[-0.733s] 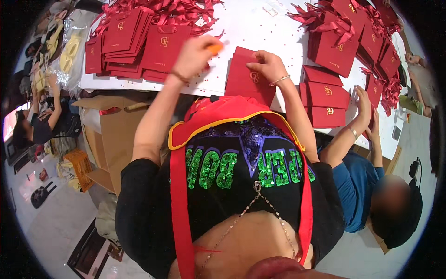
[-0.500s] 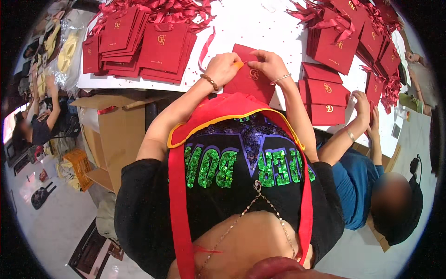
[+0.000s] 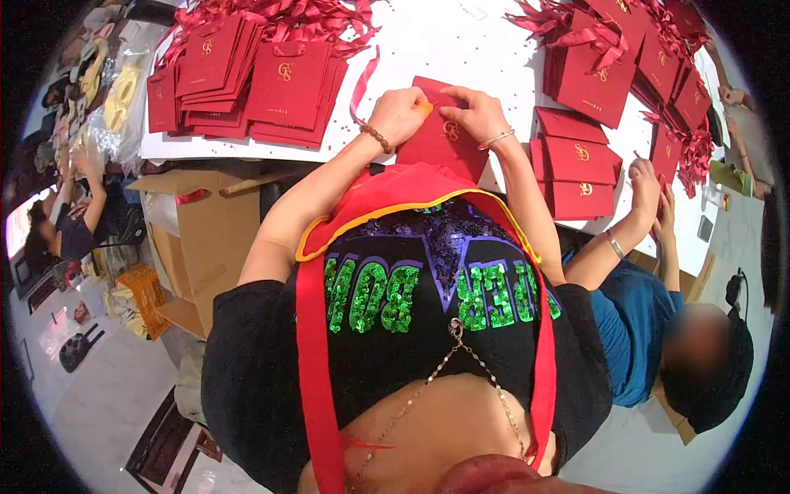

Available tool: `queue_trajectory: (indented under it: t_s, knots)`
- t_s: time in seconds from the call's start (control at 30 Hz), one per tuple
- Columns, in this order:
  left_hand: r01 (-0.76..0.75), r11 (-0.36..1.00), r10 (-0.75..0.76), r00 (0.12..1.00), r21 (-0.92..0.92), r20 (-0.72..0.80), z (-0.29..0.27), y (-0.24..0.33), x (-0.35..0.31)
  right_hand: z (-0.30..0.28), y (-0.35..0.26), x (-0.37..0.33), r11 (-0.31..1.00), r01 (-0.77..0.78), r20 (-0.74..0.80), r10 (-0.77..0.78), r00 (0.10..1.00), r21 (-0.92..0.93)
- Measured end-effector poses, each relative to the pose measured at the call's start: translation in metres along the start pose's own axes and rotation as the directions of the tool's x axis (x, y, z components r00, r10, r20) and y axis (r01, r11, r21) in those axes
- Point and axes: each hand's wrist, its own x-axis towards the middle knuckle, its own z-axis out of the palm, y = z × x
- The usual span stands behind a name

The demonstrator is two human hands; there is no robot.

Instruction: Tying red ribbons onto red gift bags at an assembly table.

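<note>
A flat red paper bag [image 3: 436, 140] with a gold emblem lies at the table's edge in front of me. My left hand [image 3: 398, 115] is closed in a pinch at the bag's upper left. A small orange piece shows at its fingertips; what they grip is hidden. My right hand [image 3: 479, 117] lies over the bag's upper right side, thumb and fingers closed on it near the emblem. From beside my left wrist a loose red ribbon [image 3: 362, 86] curves away across the white table.
Stacked red bags [image 3: 288, 90] with tangled ribbons [image 3: 309, 25] cover the far left. More bags [image 3: 592, 82] stand at the right, with several [image 3: 580, 165] nearer. A co-worker's hands [image 3: 646, 198] work there. An open cardboard box [image 3: 222, 239] stands below the table's left edge.
Both my hands stay in nearly the same place at the bag, with only slight finger shifts. The co-worker's hands at the right have moved a little.
</note>
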Motion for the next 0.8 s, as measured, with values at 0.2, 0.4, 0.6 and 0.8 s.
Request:
queue_trajectory:
  t_s: [0.2,0.4,0.6,0.8]
  knots:
    - [-0.007,0.995,0.009,1.0,-0.096,0.02,-0.001,-0.007,0.005,-0.004,-0.01,-0.002,0.999,-0.043,0.049,0.042,0.998,0.024]
    - [-0.047,0.999,0.047,0.999,0.021,-0.024,0.002,0.002,0.0,-0.004,-0.008,-0.002,0.997,-0.062,0.044,0.06,0.997,0.046]
    - [-0.09,0.994,0.096,0.991,0.066,-0.092,0.002,-0.001,-0.002,-0.001,-0.006,-0.002,1.0,-0.027,0.014,0.027,1.0,0.01]
    - [-0.105,0.991,0.108,0.993,0.079,-0.035,0.005,0.002,0.003,0.001,0.0,-0.004,0.996,-0.028,-0.029,0.031,0.999,0.088]
